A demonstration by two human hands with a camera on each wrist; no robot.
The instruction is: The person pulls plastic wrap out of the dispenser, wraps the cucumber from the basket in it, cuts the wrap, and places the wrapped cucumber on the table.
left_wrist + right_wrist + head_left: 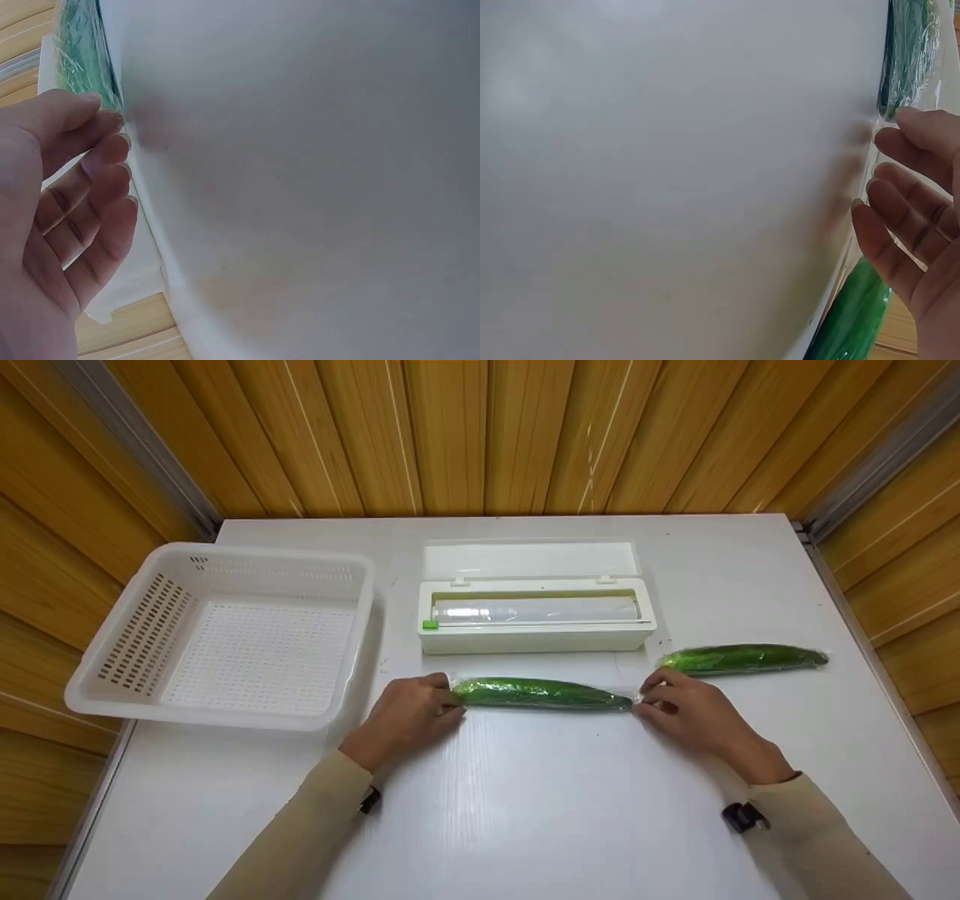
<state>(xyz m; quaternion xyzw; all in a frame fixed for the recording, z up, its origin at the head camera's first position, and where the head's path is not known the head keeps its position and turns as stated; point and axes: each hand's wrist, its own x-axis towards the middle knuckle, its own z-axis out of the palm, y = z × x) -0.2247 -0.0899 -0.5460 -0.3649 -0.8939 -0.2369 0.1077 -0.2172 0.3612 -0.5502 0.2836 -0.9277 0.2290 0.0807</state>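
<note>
A cucumber (540,694) in clear plastic wrap lies crosswise on the white table, in front of the cling film dispenser (536,643). My left hand (409,711) pinches the wrap at the cucumber's left end between thumb and index finger; the other fingers are loosely bent. At the right end, my right hand (696,712) pinches the film tail (634,697) just beyond the tip. Both wrist views show thumb and forefinger together at the wrapped cucumber (84,49), its far side out of sight. A second wrapped cucumber (750,658) lies behind the right hand.
The dispenser's clear lid (531,559) is raised at the back, showing a film roll (536,609) and a green slider (430,625). A white perforated basket (349,660) stands at the left. Wood-patterned walls (487,435) surround the table (525,825).
</note>
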